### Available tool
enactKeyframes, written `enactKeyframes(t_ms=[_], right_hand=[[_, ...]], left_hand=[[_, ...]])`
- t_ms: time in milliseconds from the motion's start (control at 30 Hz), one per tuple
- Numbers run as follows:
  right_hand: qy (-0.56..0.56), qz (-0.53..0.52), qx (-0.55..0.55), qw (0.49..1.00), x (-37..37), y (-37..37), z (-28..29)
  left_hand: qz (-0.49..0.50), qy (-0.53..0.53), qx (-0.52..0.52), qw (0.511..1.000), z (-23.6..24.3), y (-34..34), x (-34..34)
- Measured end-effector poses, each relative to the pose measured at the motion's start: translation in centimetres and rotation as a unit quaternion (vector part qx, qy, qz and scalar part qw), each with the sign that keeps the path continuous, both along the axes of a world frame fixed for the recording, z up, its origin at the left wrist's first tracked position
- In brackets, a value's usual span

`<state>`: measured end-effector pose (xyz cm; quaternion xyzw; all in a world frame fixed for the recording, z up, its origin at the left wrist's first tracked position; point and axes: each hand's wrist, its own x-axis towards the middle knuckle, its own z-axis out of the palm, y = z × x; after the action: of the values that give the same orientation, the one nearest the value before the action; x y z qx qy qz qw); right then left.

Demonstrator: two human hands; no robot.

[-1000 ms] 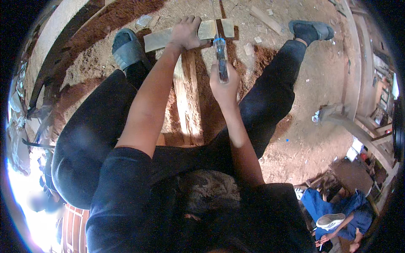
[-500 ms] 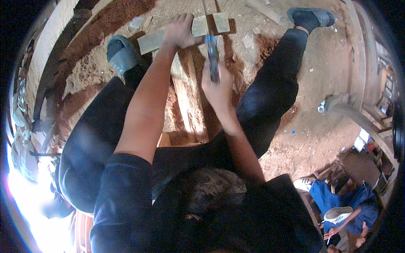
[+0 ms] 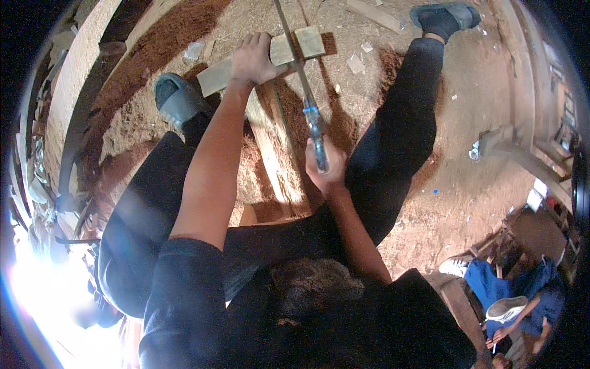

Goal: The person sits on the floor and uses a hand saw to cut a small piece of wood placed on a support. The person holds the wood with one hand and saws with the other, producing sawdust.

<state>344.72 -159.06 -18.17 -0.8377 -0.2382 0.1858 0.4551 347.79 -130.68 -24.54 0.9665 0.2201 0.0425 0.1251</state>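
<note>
My left hand (image 3: 253, 59) is closed over a short wooden plank (image 3: 215, 79), its fingers over the far edge and the thumb stretched along the near side. Under the plank, a rough wooden beam (image 3: 276, 147) runs back between my legs. My right hand (image 3: 327, 167) grips the handle of a handsaw (image 3: 313, 123), which has a blue part near the blade. The long thin blade lies across the plank, to the right of my left hand, and reaches past its far edge. Its cutting edge is too narrow to make out here.
My sandalled feet stand either side on a ground strewn with sawdust, small wood scraps (image 3: 355, 63) and a loose board (image 3: 373, 15). Large curved timbers (image 3: 77, 80) line the left. At the lower right another person in blue trousers (image 3: 491, 286) sits near wooden pieces.
My right hand has drawn the saw back toward my body, so its handle sits farther from the plank. My left hand stays on the plank. The whole view has shifted slightly.
</note>
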Motion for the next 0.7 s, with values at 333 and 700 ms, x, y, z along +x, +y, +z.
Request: enactKeyframes(t_ms=[333, 700], right_hand=[[0.018, 0.0, 0.075, 0.997, 0.9, 2.5, -0.1], [0.06, 0.018, 0.027, 0.998, 2.2, 4.4, 1.6]], left_hand=[[0.017, -0.005, 0.075, 0.997, 0.1, -0.7, 0.4], [0.023, 0.048, -0.015, 0.998, 2.1, -1.0, 0.3]])
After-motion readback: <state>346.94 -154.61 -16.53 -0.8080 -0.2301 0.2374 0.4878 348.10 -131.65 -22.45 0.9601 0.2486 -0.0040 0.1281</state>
